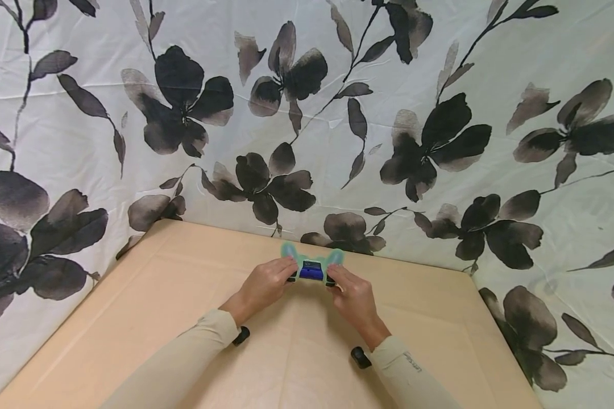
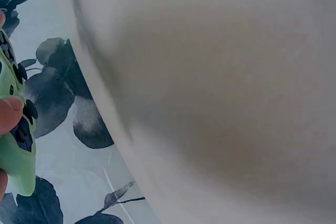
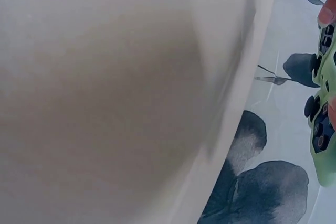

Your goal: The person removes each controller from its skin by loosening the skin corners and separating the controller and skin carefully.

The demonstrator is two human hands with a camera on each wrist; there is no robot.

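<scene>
The left hand (image 1: 263, 284) gripped the left side of a pale green game controller (image 1: 311, 270), and the right hand (image 1: 355, 294) gripped its right side. It lay between them, over the table's (image 1: 184, 272) far part, handles (image 1: 336, 257) pointing far.

Tan table (image 1: 297, 346) — faintly creased (seemingly).

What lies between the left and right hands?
A pale green game controller, gripped by the left hand and the right hand, shown in the head view.
</scene>
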